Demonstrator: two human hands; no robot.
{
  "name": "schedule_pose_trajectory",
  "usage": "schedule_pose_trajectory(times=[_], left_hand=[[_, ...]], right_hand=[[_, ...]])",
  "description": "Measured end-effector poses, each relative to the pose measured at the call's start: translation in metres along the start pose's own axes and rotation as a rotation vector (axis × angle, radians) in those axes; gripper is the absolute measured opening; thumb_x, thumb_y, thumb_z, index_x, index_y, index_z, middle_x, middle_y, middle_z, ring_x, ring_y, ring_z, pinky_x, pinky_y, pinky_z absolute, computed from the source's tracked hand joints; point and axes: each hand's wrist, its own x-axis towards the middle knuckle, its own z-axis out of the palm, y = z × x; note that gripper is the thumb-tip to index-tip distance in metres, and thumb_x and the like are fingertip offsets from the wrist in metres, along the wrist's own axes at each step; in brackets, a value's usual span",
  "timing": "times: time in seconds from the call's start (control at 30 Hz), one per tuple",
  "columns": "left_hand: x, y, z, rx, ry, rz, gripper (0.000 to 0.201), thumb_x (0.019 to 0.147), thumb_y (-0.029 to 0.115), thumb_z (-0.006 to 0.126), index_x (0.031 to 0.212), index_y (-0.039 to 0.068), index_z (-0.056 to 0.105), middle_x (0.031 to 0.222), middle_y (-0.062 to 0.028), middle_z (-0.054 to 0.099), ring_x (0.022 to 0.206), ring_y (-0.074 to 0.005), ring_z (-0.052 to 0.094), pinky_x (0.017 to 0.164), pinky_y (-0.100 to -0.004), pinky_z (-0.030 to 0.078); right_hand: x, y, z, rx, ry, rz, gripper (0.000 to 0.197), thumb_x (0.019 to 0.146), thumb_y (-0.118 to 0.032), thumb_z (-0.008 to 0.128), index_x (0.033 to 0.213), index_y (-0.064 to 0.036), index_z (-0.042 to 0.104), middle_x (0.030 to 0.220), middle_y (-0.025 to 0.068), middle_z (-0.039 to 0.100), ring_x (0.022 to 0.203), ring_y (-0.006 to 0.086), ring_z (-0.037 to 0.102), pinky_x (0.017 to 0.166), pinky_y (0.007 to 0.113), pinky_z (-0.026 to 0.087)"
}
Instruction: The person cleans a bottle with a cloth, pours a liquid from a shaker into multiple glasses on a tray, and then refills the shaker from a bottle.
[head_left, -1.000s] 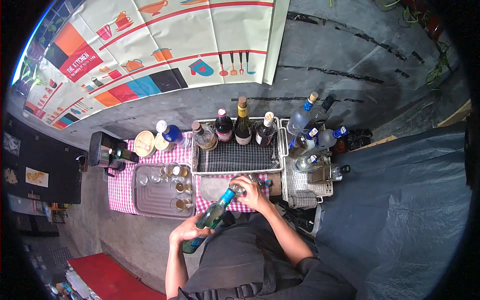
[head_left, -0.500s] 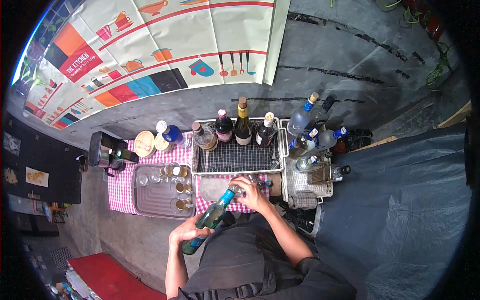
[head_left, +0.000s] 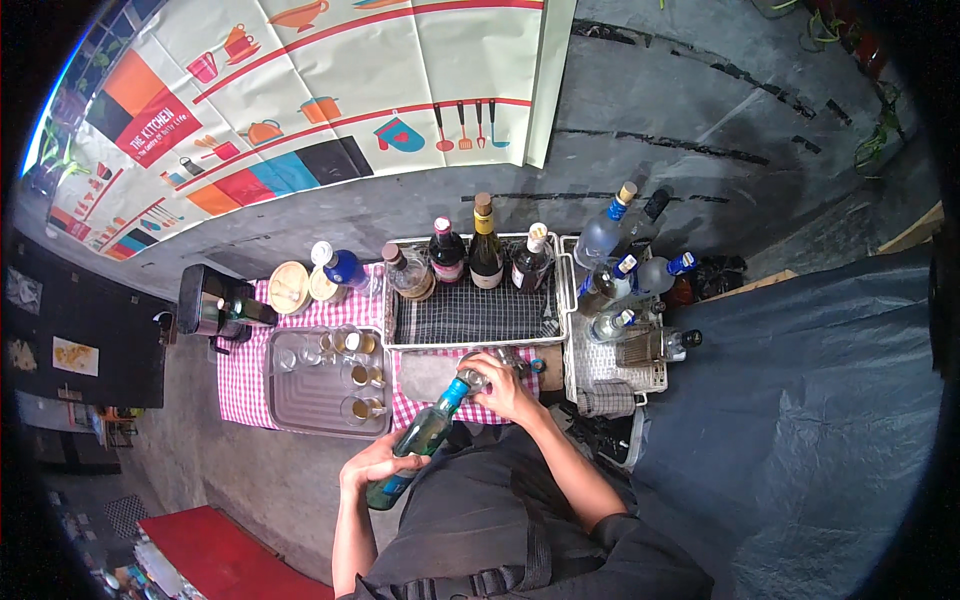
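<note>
My left hand (head_left: pixel 370 462) is wrapped around the body of a green glass bottle (head_left: pixel 424 432) with a blue neck. The bottle lies tilted, its neck up and to the right, in front of my dark top. Its mouth meets a small clear glass (head_left: pixel 470 372), which my right hand (head_left: pixel 506 390) grips by the side. Fingers partly cover the glass, and I cannot make out what is in it. Under the glass lies a grey board (head_left: pixel 425 378) on a red-checked cloth (head_left: pixel 243 392).
Left of my hands, a brown tray (head_left: pixel 312 405) carries several glass cups. Behind stands a wire basket (head_left: pixel 475 345) with corked bottles along its back. A second white basket (head_left: pixel 583 375) at right holds more bottles. A black machine (head_left: pixel 202 302) stands far left.
Almost nothing differs. The bottle and both hands keep their places, with the bottle's mouth still at the glass; the view has shifted very slightly.
</note>
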Motion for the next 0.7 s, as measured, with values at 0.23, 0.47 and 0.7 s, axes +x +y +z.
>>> schedule_pose_trajectory(times=[0.23, 0.47, 0.7], left_hand=[[0.007, -0.012, 0.001, 0.025, 0.048, 0.041, 0.089, 0.079, 0.047, 0.081, 0.146, -0.002, 0.049, 0.128, -0.018, 0.067, 0.118, -0.0259, 0.063, 0.104, -0.0369, 0.045], [0.006, -0.007, 0.0, 0.019, 0.02, 0.023, 0.089, 0.08, 0.048, 0.08, 0.146, -0.002, 0.049, 0.13, -0.0191, 0.066, 0.119, -0.0273, 0.062, 0.104, -0.0369, 0.045], [0.012, -0.015, 0.0, 0.049, 0.032, 0.035, 0.089, 0.08, 0.049, 0.079, 0.146, -0.002, 0.049, 0.131, -0.0201, 0.066, 0.121, -0.0278, 0.062, 0.105, -0.038, 0.045]], right_hand=[[0.001, -0.001, 0.0, -0.007, -0.005, 0.001, 0.054, 0.068, 0.009, 0.071, 0.12, -0.005, 0.065, 0.118, 0.013, 0.062, 0.115, 0.035, 0.064, 0.097, 0.042, 0.052], [0.001, -0.003, -0.001, -0.017, -0.017, 0.012, 0.054, 0.069, 0.011, 0.071, 0.12, -0.0054, 0.064, 0.118, 0.0117, 0.061, 0.114, 0.0338, 0.064, 0.095, 0.041, 0.053], [0.002, 0.001, 0.0, -0.035, -0.004, -0.011, 0.056, 0.067, 0.014, 0.067, 0.119, -0.0043, 0.064, 0.116, 0.0126, 0.062, 0.112, 0.0348, 0.064, 0.096, 0.041, 0.054]])
